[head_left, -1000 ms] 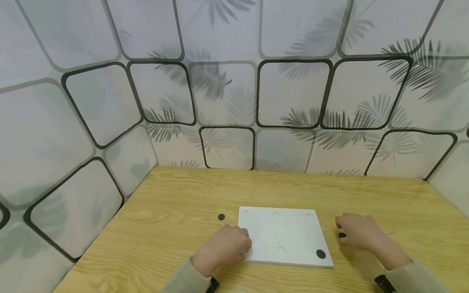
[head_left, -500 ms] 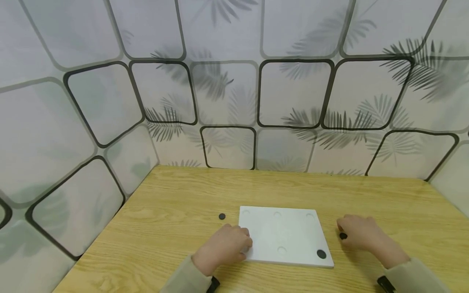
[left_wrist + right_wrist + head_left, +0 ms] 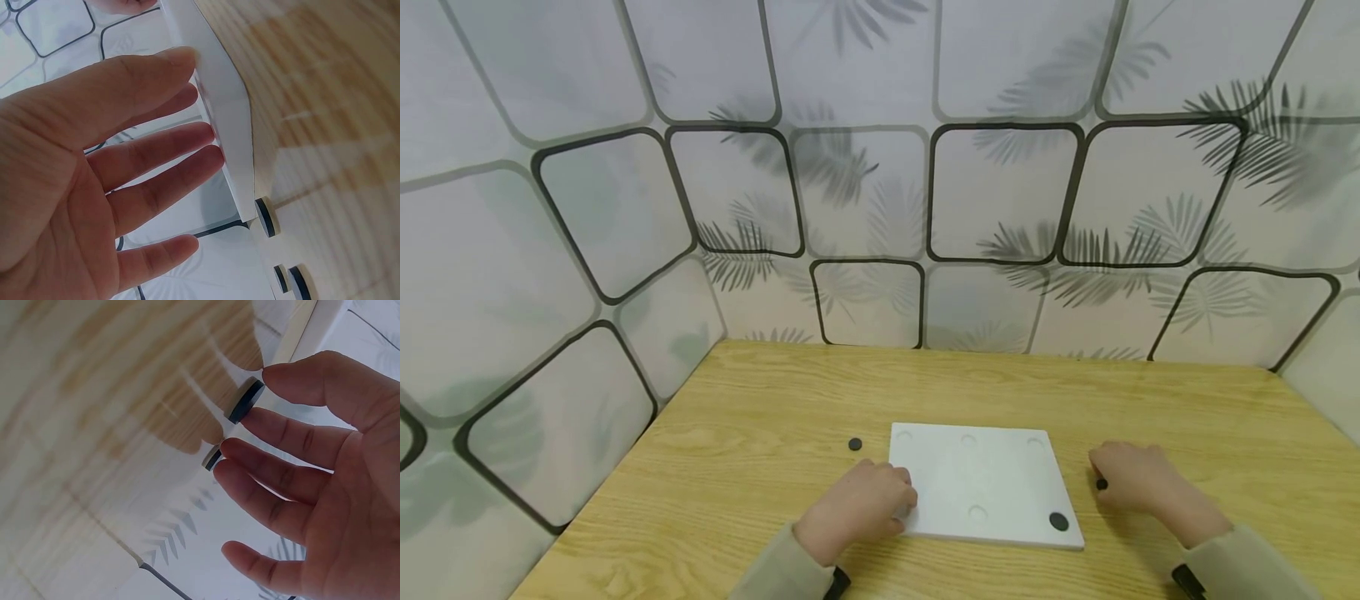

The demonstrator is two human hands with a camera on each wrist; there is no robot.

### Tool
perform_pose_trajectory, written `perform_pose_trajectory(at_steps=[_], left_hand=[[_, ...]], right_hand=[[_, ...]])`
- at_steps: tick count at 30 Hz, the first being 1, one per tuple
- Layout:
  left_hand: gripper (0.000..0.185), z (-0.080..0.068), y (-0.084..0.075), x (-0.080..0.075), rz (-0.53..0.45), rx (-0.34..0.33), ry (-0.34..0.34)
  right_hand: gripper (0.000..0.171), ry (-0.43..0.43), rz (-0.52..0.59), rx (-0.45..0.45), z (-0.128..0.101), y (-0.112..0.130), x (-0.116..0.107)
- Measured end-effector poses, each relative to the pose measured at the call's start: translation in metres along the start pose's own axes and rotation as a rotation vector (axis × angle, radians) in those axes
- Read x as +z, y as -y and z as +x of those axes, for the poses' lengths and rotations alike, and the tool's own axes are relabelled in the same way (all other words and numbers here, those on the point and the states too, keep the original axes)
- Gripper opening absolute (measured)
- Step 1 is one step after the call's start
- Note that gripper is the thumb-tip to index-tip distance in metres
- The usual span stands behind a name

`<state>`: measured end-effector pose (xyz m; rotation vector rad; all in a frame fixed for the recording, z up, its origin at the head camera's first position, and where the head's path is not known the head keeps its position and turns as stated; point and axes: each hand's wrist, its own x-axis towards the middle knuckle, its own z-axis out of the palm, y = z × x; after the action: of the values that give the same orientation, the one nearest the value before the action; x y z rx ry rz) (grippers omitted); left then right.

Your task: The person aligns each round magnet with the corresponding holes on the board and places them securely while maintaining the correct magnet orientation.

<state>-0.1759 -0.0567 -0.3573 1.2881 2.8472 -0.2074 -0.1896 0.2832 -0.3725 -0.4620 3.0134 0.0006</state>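
Observation:
A white board (image 3: pixel 977 475) with shallow round recesses lies on the wooden table. A flat black disc (image 3: pixel 1058 522) fills the recess at its near right corner. My left hand (image 3: pixel 865 508) rests at the board's left edge. In the left wrist view, its thumb and several fingertips touch the board's side (image 3: pixel 234 144), fingers fairly straight. Right of the board, my right hand (image 3: pixel 1135 475) is low over the table. Its thumb and index finger pinch a black disc (image 3: pixel 245 400) at the table surface. A second disc (image 3: pixel 212 458) sits by the middle fingertip.
Another black disc (image 3: pixel 855 444) lies left of the board's far corner. Three discs, including a near one (image 3: pixel 265 217), show beyond the board in the left wrist view. A patterned curtain (image 3: pixel 865 200) surrounds the back and sides of the table (image 3: pixel 790 392).
My right hand has shifted very slightly toward me around the disc. The left hand and the board stay where they were; the head view has drifted a little.

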Motion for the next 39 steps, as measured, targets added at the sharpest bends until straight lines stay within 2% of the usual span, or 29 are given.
perform_pose_trajectory(at_steps=[12, 26, 39], left_hand=[[0.011, -0.0008, -0.0011, 0.0008, 0.020, -0.001, -0.008], [0.013, -0.0004, -0.0015, 0.0005, 0.026, 0.000, -0.007], [0.011, -0.0001, -0.0005, 0.0037, 0.038, 0.014, -0.020]], right_hand=[[0.020, 0.036, 0.019, 0.040, -0.0013, 0.0029, -0.0047], [0.022, 0.021, -0.050, 0.006, 0.0014, -0.0001, -0.0032], [0.026, -0.001, -0.041, -0.031, 0.0035, -0.0039, -0.0031]])
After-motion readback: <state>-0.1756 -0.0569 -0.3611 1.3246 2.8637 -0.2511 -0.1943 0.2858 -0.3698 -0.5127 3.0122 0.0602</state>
